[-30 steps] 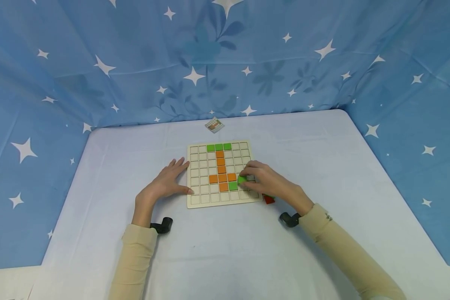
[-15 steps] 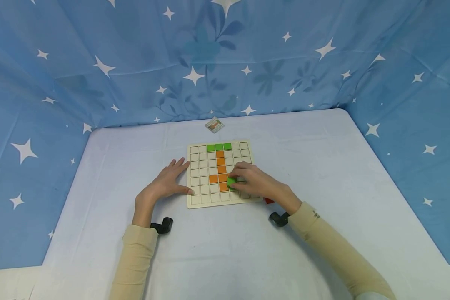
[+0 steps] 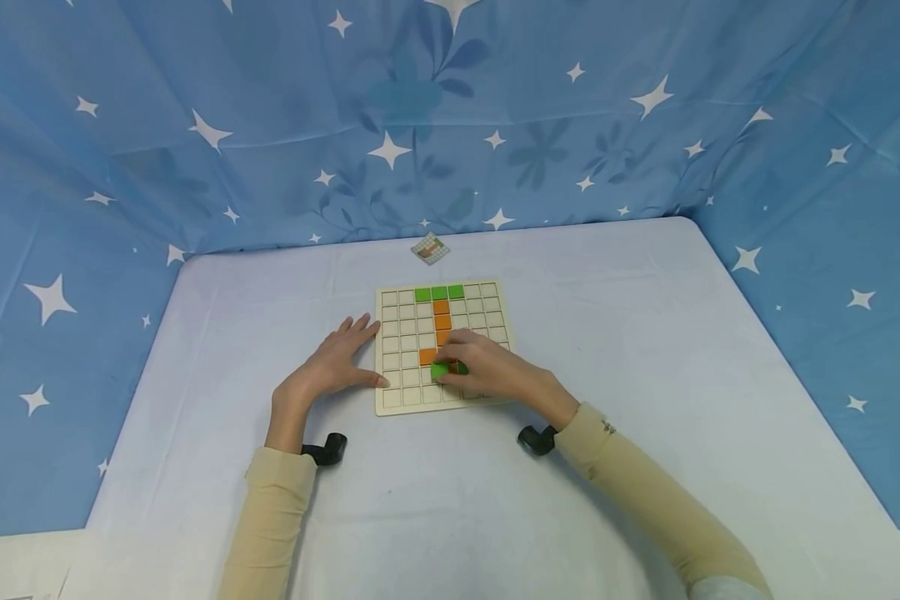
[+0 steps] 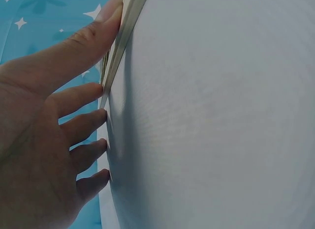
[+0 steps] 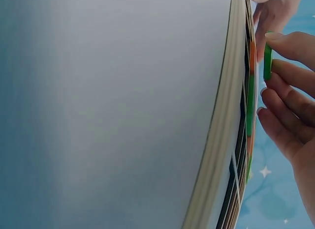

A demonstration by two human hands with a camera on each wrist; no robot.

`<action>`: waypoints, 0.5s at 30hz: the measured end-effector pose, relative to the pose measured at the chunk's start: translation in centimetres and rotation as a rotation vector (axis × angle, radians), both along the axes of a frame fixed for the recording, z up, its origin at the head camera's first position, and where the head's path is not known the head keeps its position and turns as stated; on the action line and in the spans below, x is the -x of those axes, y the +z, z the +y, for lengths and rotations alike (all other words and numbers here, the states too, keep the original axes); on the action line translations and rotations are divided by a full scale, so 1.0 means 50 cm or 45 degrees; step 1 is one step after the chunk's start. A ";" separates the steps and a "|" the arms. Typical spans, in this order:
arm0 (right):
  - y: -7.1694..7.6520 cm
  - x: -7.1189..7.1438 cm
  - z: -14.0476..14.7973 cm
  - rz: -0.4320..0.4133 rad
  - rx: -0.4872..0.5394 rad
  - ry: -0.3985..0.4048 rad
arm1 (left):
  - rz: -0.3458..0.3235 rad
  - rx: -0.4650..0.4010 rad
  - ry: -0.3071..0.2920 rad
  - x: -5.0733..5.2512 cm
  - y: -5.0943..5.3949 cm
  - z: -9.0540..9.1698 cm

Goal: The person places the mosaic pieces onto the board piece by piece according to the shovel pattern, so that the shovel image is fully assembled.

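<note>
A pale grid board (image 3: 401, 400) lies on the white table, with green tiles (image 3: 439, 293) along its far row and a column of orange tiles (image 3: 442, 322) below them. My right hand (image 3: 487, 367) pinches a green tile (image 5: 267, 62) between thumb and fingertips, just above the board's lower middle. In the right wrist view a small gap shows between this tile and the board. My left hand (image 3: 339, 358) rests against the board's left edge, fingers spread, thumb (image 4: 106, 22) at the rim. The right hand hides part of the lower tiles.
A small patterned card (image 3: 430, 248) lies beyond the board, near the table's back edge. A blue curtain (image 3: 307, 125) with white stars surrounds the white table (image 3: 630, 317) at the back and sides.
My right hand has moved left across the board with the green tile, from the right columns to the lower middle. A red piece by the board's right corner is now hidden. The left hand stays still.
</note>
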State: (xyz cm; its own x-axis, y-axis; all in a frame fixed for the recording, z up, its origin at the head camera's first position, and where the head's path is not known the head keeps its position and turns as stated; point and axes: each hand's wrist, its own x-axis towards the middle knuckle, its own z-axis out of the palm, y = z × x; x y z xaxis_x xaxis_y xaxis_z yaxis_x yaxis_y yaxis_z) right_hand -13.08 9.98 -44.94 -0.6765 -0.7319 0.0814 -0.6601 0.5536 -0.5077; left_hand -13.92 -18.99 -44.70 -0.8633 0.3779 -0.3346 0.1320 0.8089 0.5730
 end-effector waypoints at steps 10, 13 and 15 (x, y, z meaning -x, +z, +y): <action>0.004 -0.003 -0.025 0.080 -0.050 0.061 | -0.012 -0.019 0.011 -0.003 0.005 0.002; 0.003 -0.002 -0.031 0.098 -0.071 0.063 | -0.012 -0.019 0.010 -0.003 0.006 0.001; 0.003 -0.002 -0.034 0.118 -0.088 0.067 | -0.010 -0.020 0.008 -0.002 0.006 0.001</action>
State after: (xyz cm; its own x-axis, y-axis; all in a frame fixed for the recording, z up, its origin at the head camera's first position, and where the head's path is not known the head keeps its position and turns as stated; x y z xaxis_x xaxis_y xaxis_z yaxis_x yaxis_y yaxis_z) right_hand -12.99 8.30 -44.79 -0.6289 -0.7722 0.0901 -0.7315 0.5485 -0.4050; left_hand -13.80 -18.94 -44.38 -0.8630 0.3776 -0.3355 0.1221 0.8005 0.5867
